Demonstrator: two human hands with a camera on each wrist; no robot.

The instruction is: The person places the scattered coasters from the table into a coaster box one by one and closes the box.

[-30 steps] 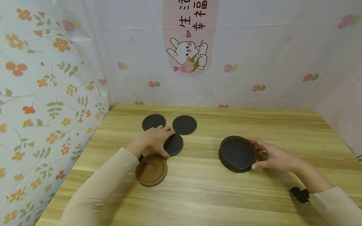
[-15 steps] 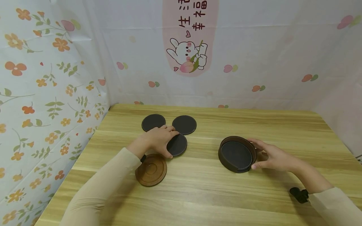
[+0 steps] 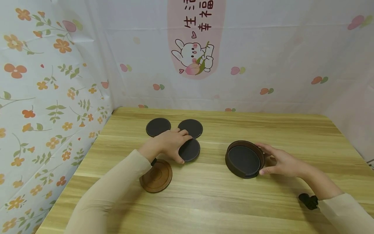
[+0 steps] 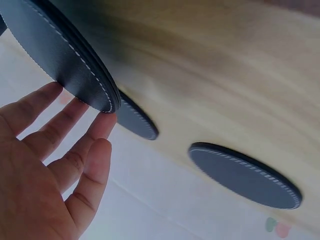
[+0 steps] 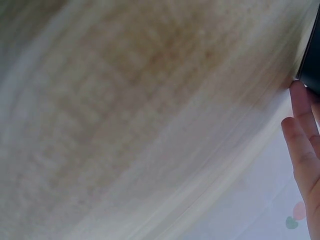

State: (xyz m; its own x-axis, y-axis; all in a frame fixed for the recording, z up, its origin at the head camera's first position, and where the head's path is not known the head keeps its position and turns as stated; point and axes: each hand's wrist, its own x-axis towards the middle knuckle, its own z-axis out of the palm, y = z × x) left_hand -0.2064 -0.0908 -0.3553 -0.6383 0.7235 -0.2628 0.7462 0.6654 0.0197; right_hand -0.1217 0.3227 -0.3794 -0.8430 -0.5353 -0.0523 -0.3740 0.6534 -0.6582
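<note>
My left hand grips a black round coaster by its edge, thumb on the near side and fingers on the far side. In the left wrist view the fingers lie against the rim of this coaster, which is tilted off the table. My right hand holds a round brown holder tipped toward the left, with a dark coaster inside it. The right wrist view shows only fingertips at the holder's dark edge.
Two more black coasters lie flat behind my left hand. A brown wooden lid rests under my left forearm. The wooden table is walled by printed sheets at left, back and right.
My left hand has carried the black coaster to the right, away from the lid and toward the holder. The right hand and holder have hardly moved.
</note>
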